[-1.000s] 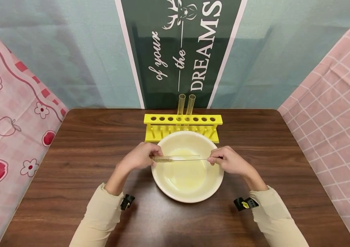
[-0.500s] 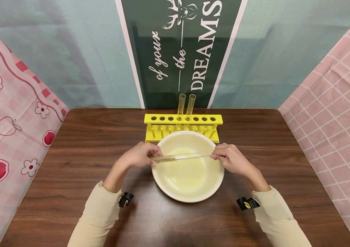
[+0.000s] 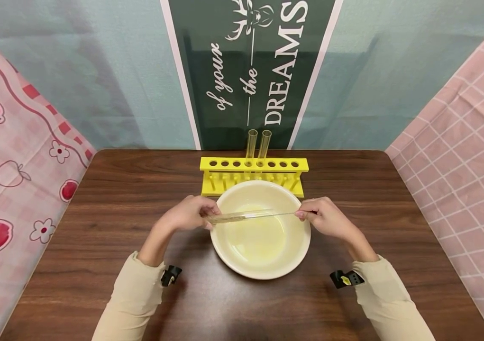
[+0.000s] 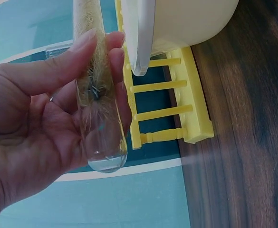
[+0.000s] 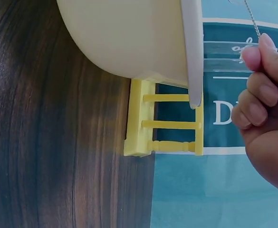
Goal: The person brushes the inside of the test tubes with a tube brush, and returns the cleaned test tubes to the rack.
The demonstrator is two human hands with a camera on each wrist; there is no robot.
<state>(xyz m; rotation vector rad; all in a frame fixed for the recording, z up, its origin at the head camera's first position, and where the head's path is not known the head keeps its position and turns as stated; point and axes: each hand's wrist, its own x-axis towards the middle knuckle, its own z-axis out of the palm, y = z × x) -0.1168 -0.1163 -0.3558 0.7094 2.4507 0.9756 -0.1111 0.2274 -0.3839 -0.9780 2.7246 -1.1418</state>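
Over the left part of a cream basin [image 3: 260,272], my left hand [image 3: 192,212] grips a clear glass test tube [image 4: 105,137] near its rounded closed end. Inside the tube sit the tan bristles of a test tube brush [image 4: 93,76], seen through the glass in the left wrist view. The brush's thin twisted wire leaves the tube's mouth toward the right. My right hand [image 3: 324,215] pinches that wire between thumb and forefinger, its other fingers curled, as the right wrist view shows. Tube and wire lie nearly level above the basin, which holds pale yellowish liquid.
Behind the basin stands a yellow test tube rack [image 3: 286,164], partly hidden by it. Two upright glass test tubes [image 3: 251,144] stand in its middle holes. All rests on a dark wooden table [image 3: 139,180], with a printed cloth [image 3: 131,76] hanging behind.
My right hand has moved right and slightly up with the wire, so more wire shows outside the tube. My left hand has shifted slightly left, and tube and wire now slant up to the right.
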